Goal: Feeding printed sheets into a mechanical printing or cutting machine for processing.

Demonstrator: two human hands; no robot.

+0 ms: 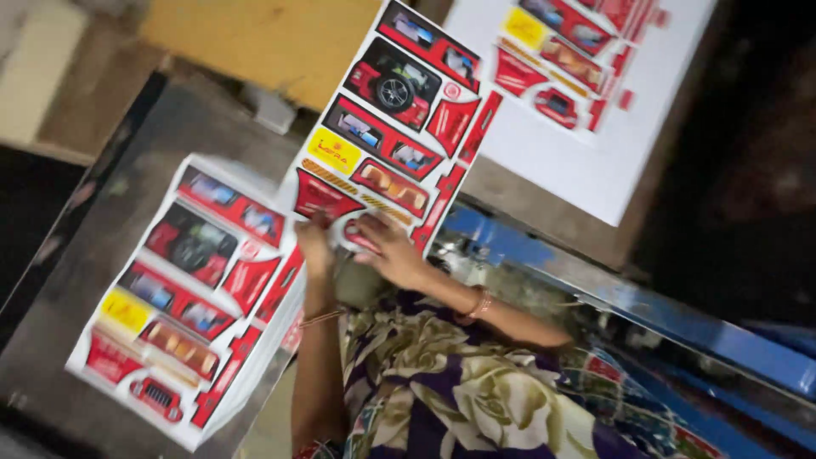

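A printed sticker sheet (pixel 391 127) with red car-part shapes, a wheel picture and a yellow patch is held up in the middle of the view. My left hand (pixel 314 242) pinches its lower edge on the left. My right hand (pixel 387 246) grips the same lower edge just beside it, fingers spread over a red and white shape. Both wrists wear thin bangles.
A stack of like sticker sheets (pixel 183 297) lies on a grey surface (pixel 51 340) at the left. Another sheet on a white board (pixel 586 153) sits at the top right. A blue metal frame (pixel 646 306) runs diagonally at the right. Floral cloth (pixel 459 391) covers my lap.
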